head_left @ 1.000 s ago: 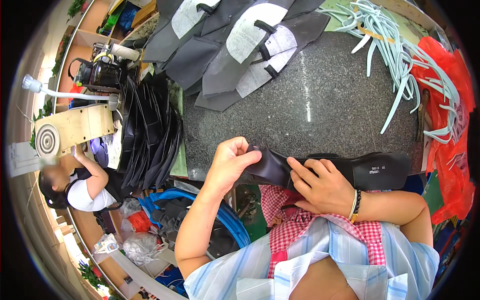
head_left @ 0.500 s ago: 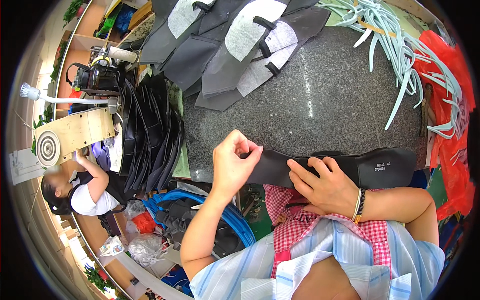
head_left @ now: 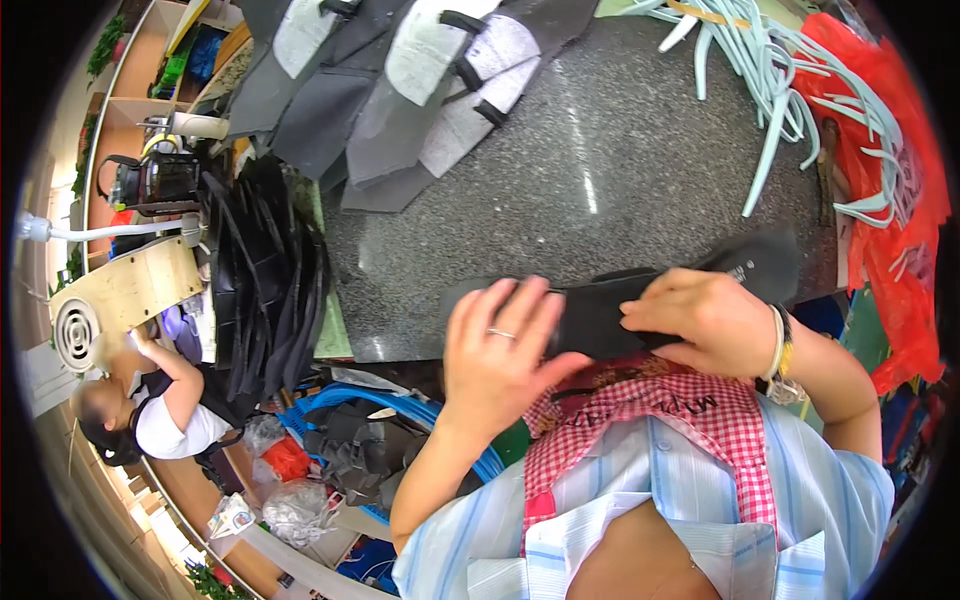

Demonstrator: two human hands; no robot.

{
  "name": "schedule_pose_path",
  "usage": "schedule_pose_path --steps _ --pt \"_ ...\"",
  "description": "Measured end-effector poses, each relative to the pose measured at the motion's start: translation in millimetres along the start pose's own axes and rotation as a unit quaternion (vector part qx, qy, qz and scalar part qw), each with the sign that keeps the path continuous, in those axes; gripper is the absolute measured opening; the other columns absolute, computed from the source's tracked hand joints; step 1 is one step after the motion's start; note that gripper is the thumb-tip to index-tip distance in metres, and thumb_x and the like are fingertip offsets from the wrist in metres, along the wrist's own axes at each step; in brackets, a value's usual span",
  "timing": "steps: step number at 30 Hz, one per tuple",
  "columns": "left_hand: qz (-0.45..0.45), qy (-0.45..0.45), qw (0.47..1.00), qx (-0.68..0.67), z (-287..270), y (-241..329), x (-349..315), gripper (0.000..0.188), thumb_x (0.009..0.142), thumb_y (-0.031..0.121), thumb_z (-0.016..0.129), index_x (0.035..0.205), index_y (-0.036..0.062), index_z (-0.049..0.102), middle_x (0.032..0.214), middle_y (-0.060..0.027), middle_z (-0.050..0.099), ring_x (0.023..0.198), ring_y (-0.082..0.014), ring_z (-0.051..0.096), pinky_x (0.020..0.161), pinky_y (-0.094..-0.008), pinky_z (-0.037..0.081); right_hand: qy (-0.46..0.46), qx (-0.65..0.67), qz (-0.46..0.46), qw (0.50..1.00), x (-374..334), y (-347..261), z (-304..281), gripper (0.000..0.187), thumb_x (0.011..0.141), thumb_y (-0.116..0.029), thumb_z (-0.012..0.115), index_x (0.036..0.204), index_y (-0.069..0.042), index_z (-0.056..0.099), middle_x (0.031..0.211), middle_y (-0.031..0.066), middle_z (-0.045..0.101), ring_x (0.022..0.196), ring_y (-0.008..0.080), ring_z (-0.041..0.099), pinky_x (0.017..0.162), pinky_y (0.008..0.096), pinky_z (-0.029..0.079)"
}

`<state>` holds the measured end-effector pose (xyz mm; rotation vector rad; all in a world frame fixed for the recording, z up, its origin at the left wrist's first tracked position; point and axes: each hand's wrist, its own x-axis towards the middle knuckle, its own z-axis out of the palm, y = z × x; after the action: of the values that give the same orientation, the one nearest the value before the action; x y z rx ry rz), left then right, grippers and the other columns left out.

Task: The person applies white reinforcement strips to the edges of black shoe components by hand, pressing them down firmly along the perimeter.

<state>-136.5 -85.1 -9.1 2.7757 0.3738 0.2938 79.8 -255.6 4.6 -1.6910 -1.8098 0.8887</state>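
A long black leather-like piece [head_left: 605, 318] lies along the near edge of the dark stone worktop, its right end slightly blurred and bearing small pale print. My left hand [head_left: 500, 350] rests over its left part, fingers stretched and thumb apart, with a ring on one finger. Farther right, my right hand [head_left: 710, 318] grips the piece, fingers bent over its top and the thumb toward the near edge. Parts of the piece under both hands are hidden.
Black and grey cut pieces [head_left: 400, 130] with whitish patches lie at the back. Pale blue strips [head_left: 770, 110] hang beside a red plastic bag [head_left: 890, 280]. Stacked black pieces [head_left: 262, 270] stand left. A blue basket [head_left: 350, 393] sits below; another person [head_left: 180, 415] works at far left.
My left hand has gone from a pinch at the piece's edge to stretched fingers over it. My right fingers have bent around the piece. The whole view has shifted somewhat.
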Motion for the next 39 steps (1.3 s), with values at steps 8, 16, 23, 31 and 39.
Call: schedule_pose_path --steps 8,16,23,31,39 --pt "0.19 -0.03 0.98 -0.045 26 32 17 0.038 0.071 0.015 0.073 0.104 -0.0026 0.068 0.108 -0.0107 0.064 0.103 -0.0274 0.06 0.092 -0.0415 0.05 0.011 -0.189 -0.054 0.98 -23 0 16 0.037 0.085 -0.019 0.059 0.118 -0.004 0.065 0.13 0.0084 0.059 0.118 0.0249 0.056 0.105 0.0367 0.044" --pt "0.158 0.004 0.987 0.015 29 52 19 0.019 0.073 0.011 0.066 0.09 0.0038 0.068 0.088 -0.0093 0.064 0.083 -0.0252 0.063 0.076 -0.0379 0.053 0.109 0.049 -0.044 0.992 -36 34 -26 0.046 0.082 -0.025 0.075 0.122 -0.003 0.064 0.12 0.0143 0.066 0.11 0.0327 0.064 0.096 0.0428 0.049" --pt "-0.151 0.342 0.884 0.281 -115 -120 -9 0.011 0.082 0.005 0.073 0.09 -0.0011 0.068 0.086 -0.0134 0.067 0.081 -0.0326 0.062 0.075 -0.0414 0.048 0.376 -0.067 0.135 0.914 -21 121 -118 0.032 0.085 -0.003 0.063 0.117 -0.004 0.066 0.103 0.0105 0.064 0.093 0.0235 0.063 0.083 0.0331 0.05" --pt "-0.055 0.285 0.949 0.12 -74 -46 104 0.04 0.084 0.016 0.075 0.12 0.0016 0.065 0.115 -0.0166 0.067 0.106 -0.0318 0.064 0.093 -0.0396 0.049 0.374 -0.285 0.064 0.88 62 146 -142 0.024 0.081 -0.008 0.069 0.105 -0.012 0.07 0.108 0.0078 0.063 0.097 0.0284 0.062 0.083 0.0383 0.052" --pt "-0.087 0.202 0.975 0.015 -35 -111 208 0.05 0.078 0.023 0.078 0.123 0.0085 0.063 0.111 -0.0166 0.065 0.101 -0.0361 0.062 0.087 -0.0443 0.049 0.311 0.352 0.138 0.872 27 88 -104 0.026 0.102 -0.025 0.057 0.118 -0.005 0.062 0.092 0.0002 0.068 0.074 0.0076 0.066 0.063 0.0209 0.053"
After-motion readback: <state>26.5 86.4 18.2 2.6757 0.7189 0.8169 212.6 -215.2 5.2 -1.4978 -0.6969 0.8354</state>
